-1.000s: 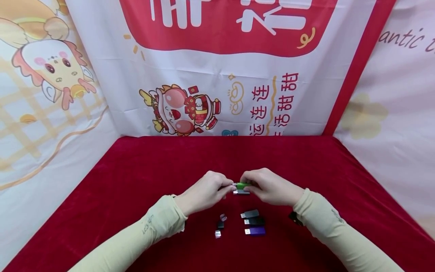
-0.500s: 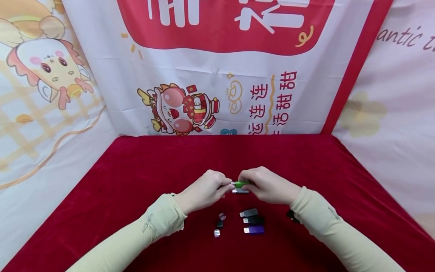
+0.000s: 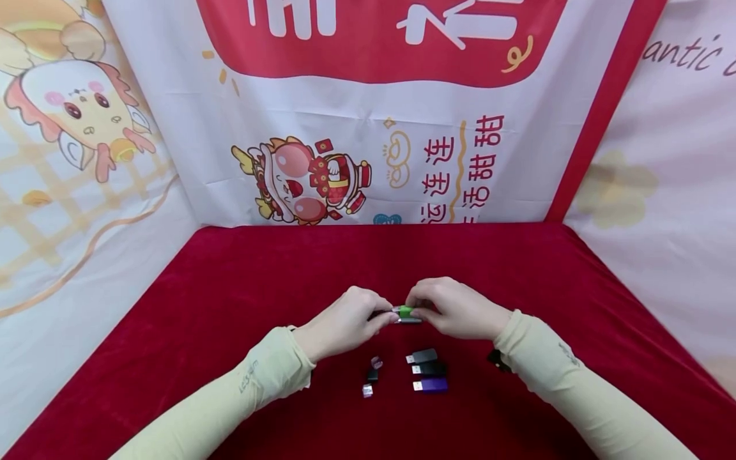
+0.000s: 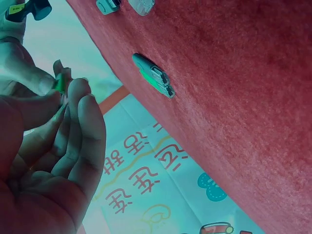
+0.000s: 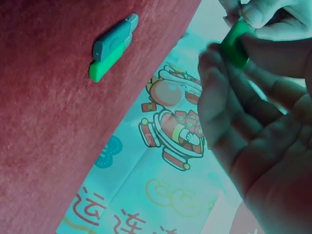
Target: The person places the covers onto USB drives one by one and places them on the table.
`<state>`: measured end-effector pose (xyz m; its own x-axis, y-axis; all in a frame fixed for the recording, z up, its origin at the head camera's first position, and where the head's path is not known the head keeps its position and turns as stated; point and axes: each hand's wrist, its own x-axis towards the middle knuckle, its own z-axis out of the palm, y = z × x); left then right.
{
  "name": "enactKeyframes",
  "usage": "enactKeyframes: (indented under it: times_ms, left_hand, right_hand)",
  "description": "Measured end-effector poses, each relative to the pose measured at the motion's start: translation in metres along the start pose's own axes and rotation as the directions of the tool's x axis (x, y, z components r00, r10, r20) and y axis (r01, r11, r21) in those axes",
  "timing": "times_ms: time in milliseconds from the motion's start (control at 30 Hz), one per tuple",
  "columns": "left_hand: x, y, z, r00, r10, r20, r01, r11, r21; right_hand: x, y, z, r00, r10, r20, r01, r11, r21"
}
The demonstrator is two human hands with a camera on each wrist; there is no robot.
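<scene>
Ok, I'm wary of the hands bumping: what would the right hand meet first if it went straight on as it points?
Most likely the left hand, at the other end of the green USB stick the right hand holds; exact depth is unclear.

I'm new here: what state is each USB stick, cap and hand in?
Purple USB stick: uncapped
Black USB stick: uncapped
Near gray USB stick: uncapped
Three caps: off
Far gray USB stick: cap unclear
Lying green USB stick: cap unclear
Held green USB stick: cap unclear
Left hand: pinching
Right hand: gripping
</scene>
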<state>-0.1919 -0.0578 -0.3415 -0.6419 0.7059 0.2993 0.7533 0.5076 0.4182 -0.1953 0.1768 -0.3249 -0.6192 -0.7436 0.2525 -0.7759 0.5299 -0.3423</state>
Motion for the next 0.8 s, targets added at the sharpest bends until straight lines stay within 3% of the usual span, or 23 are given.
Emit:
enactKeyframes:
  times_ms: [100, 267, 500, 800]
  left_hand:
    - [-0.002, -0.003, -0.003, 0.999, -0.05, 0.001, 0.05, 0.999, 0.02]
    - [-0.008, -0.01, -0.007, 0.989, -0.146, -0.005, 0.146, 0.987, 0.061]
    - [-0.009, -0.014, -0.006, 0.989, -0.148, -0.004, 0.148, 0.987, 0.067]
    - [-0.012, -0.018, -0.003, 0.986, -0.166, 0.004, 0.165, 0.983, 0.075]
  right_hand:
    - [0.0, 0.001, 0.003, 0.999, 0.039, -0.019, -0.039, 0.999, -0.033]
    - [0.003, 0.007, 0.012, 0.994, 0.11, 0.022, -0.109, 0.993, -0.051]
    - [0.008, 0.011, 0.023, 0.976, 0.176, 0.13, -0.165, 0.982, -0.093]
    - [0.01, 0.014, 0.034, 0.972, 0.182, 0.151, -0.165, 0.979, -0.121]
